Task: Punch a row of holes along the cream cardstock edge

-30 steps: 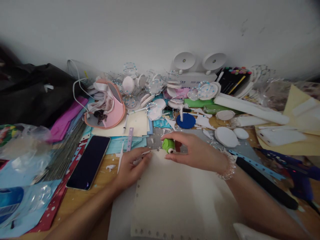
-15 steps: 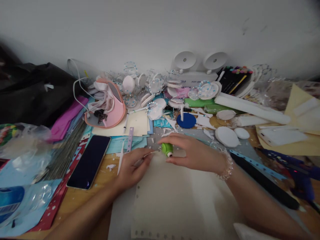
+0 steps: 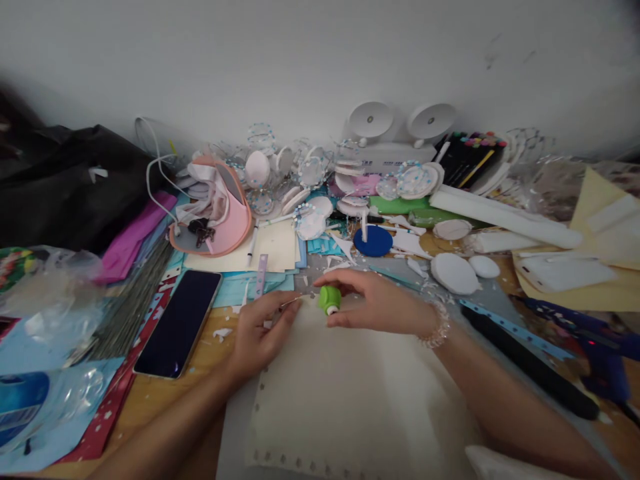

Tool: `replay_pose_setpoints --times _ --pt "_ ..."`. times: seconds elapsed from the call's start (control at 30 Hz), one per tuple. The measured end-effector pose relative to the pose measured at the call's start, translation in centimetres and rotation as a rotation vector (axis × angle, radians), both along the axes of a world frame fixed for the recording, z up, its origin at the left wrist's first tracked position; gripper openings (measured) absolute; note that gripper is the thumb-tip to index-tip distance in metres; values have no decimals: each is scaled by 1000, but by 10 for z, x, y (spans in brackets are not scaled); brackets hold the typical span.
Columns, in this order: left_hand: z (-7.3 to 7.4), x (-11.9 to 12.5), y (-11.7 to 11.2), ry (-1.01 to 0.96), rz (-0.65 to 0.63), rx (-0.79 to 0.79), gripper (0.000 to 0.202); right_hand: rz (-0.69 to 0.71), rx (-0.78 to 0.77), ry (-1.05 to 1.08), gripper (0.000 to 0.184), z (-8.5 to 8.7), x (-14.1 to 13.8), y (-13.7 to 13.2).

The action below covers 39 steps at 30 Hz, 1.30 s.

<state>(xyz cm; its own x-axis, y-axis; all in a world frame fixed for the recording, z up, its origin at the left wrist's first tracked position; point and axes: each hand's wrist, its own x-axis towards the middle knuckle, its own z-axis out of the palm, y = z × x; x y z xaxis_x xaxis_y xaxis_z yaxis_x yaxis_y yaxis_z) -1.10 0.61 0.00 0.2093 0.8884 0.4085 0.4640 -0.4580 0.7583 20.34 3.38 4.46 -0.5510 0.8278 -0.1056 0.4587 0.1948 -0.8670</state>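
Observation:
My right hand [image 3: 373, 300] grips a small green craft hole punch [image 3: 330, 299] between thumb and fingers, at the far edge of a cream paper sheet [image 3: 350, 393]. My left hand [image 3: 263, 330] is closed, thumb and index finger pinching the sheet's far left corner. Small punched shapes run down the left edge of the paper and along its near edge. A grey mat [image 3: 235, 427] lies underneath it. Just beyond my hands is a purple strip with holes [image 3: 261, 273].
A phone [image 3: 179, 325] lies to the left, by a pink visor [image 3: 225, 213]. White discs with beaded wire [image 3: 313, 170] crowd the back by the wall. A blue disc [image 3: 373, 241] stands mid-table. On the right are a black bar [image 3: 530, 363] and a glue gun [image 3: 595, 343].
The cream sheet has shifted to the left, and my left hand has moved slightly with it. My right hand and the green punch have moved a little left, and the punch has tilted.

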Motion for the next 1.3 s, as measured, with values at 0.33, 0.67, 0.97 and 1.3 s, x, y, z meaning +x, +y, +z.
replay_pose_setpoints --times 0.33,0.67,0.97,1.3 --pt "0 -1 1 19 -15 15 15 -3 33 -41 28 1 -4 -1" --pt "-3 0 1 6 4 3 13 -16 335 -13 21 -20 -9 -3" --pt "44 3 5 404 -139 108 48 -7 483 -50 22 -21 -16 -7" --pt "68 31 26 998 -317 134 51 -22 636 -113 18 -12 -17 -13"
